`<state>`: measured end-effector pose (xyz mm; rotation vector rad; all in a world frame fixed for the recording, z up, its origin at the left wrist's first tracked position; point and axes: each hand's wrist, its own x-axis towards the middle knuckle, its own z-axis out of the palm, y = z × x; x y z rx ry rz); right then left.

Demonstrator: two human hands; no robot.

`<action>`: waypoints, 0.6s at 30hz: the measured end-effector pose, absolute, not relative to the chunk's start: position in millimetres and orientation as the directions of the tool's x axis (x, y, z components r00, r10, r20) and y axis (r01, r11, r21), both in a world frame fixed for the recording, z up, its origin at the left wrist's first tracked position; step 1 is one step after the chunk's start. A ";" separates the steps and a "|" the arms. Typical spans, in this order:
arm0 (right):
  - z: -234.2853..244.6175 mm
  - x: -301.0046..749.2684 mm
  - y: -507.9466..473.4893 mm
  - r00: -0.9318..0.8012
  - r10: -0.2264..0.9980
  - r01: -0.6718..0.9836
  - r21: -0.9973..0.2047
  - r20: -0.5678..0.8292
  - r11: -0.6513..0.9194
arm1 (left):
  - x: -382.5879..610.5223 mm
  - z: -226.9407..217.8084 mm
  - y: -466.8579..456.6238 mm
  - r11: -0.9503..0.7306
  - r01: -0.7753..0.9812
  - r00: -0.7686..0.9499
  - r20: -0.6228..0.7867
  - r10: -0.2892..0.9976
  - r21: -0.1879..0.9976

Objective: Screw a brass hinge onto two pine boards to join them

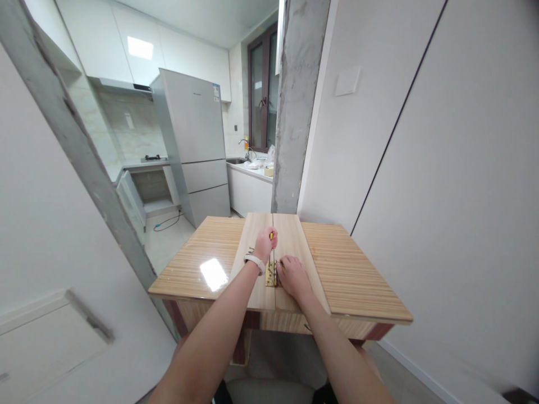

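Note:
Two pale wooden boards (290, 233) lie side by side on a striped wooden table (353, 264). A brass hinge (270, 275) sits across the seam between them. My left hand (265, 244) is closed in a fist round a yellow-handled screwdriver (272, 235), held upright above the hinge. A white band is on that wrist. My right hand (292, 276) rests on the right board beside the hinge, fingers curled against it; what they pinch is too small to see.
A grey concrete pillar (297, 106) stands behind the table. A white wall runs along the right. To the left a kitchen opens with a silver fridge (196, 146), a counter with a sink (248, 165) and a cable on the floor.

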<state>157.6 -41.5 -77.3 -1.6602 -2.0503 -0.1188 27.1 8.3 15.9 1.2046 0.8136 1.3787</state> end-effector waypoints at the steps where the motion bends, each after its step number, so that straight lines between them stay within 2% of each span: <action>1: -77.6 157.7 -41.3 -0.135 0.896 0.937 -0.239 0.422 0.254 | 26.8 16.0 8.3 -0.196 -0.292 0.106 0.236 0.966 0.936; 3: -78.1 157.6 -40.9 -0.133 0.899 0.937 -0.243 0.418 0.252 | 26.2 15.9 9.2 -0.222 -0.315 0.135 0.275 0.952 0.923; 10: -78.4 158.0 -41.7 -0.133 0.899 0.939 -0.237 0.417 0.248 | 22.8 18.4 11.2 -0.197 -0.348 0.170 0.268 0.948 0.916; 18: -78.0 157.4 -41.1 -0.121 0.904 0.934 -0.260 0.411 0.243 | 27.3 18.3 9.3 -0.271 -0.243 -0.034 0.271 0.962 0.932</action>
